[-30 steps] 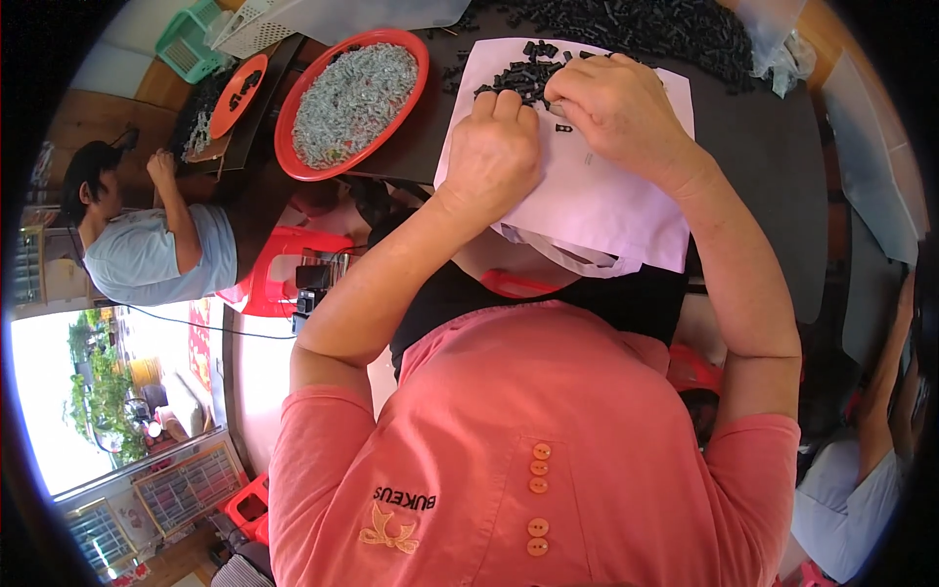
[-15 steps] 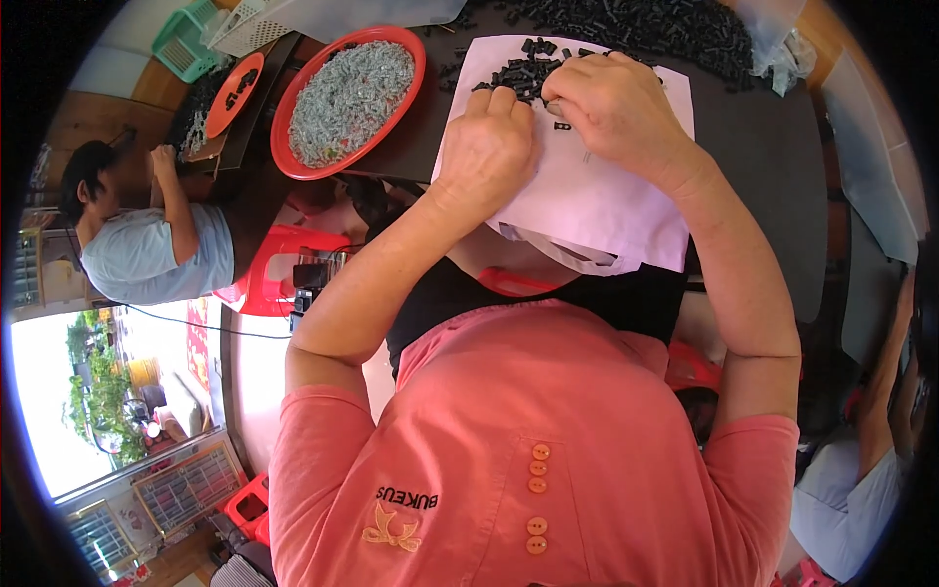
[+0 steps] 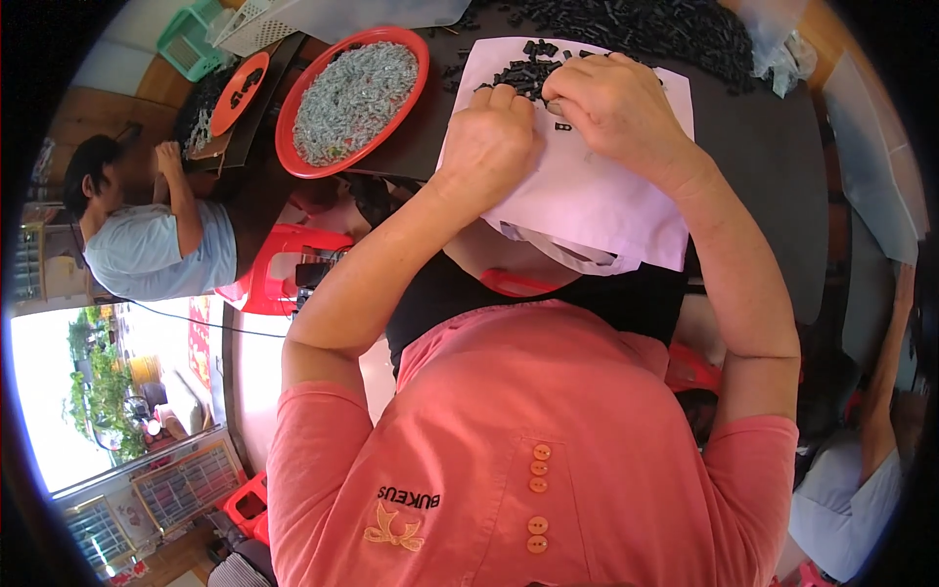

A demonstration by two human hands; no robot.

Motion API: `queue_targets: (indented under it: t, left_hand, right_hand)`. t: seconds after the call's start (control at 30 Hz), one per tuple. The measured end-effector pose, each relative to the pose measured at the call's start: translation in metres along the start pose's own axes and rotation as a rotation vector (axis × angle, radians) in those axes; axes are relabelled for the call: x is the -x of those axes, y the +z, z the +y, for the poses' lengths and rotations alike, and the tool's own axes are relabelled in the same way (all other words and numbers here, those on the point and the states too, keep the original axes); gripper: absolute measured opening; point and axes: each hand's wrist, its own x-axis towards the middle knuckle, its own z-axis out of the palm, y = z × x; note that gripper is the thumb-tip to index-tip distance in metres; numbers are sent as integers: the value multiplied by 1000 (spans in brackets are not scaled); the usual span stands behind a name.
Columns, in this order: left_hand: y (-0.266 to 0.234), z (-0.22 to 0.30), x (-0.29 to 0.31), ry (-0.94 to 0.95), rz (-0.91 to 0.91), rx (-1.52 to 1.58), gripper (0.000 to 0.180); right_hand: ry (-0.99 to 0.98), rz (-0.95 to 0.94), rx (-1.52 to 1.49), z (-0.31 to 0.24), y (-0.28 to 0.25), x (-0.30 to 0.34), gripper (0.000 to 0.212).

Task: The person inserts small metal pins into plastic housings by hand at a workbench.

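A white cloth bag point(image 3: 597, 205) lies flat on the dark table, its handles toward me. Small black plastic pieces point(image 3: 521, 76) are heaped on its far part. My left hand point(image 3: 492, 142) rests on the bag at the near left of this heap, its fingers curled closed. Just to the right, my right hand point(image 3: 616, 106) bends over the heap with thumb and fingers pinched together. What either hand holds is hidden behind the fingers. One loose black piece point(image 3: 562, 126) lies on the cloth between my hands.
A red basin point(image 3: 283, 127) of small clear pieces stands left on the dark table point(image 3: 773, 186). More black pieces point(image 3: 646, 34) are heaped at the back, beside a clear plastic bag point(image 3: 784, 61). One person point(image 3: 161, 240) works at the left; another person's arm point(image 3: 885, 362) shows at the right.
Both my hands stay in nearly the same place, with only slight finger movement. The view has shifted a little. At the right edge, the other person's arm has moved slightly.
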Motion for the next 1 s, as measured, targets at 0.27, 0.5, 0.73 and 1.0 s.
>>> queue_targets:
  t: [0.27, 0.5, 0.73, 1.0]
  left_hand:
    - [-7, -3, 2, -125, 32, 143, 14]
    - [-9, -5, 4, -124, 88, 221, 10]
    - [-25, 2, -5, -454, 128, 712, 7]
    - [-34, 18, -20, -949, 176, 1366, 12]
  right_hand:
    - [22, 19, -37, -1, 1, -2, 8]
    - [32, 10, -41, 1, 3, -2, 6]
    - [371, -78, -418, -10, -1, -6, 8]
    - [575, -133, -830, -6, -3, -8, 14]
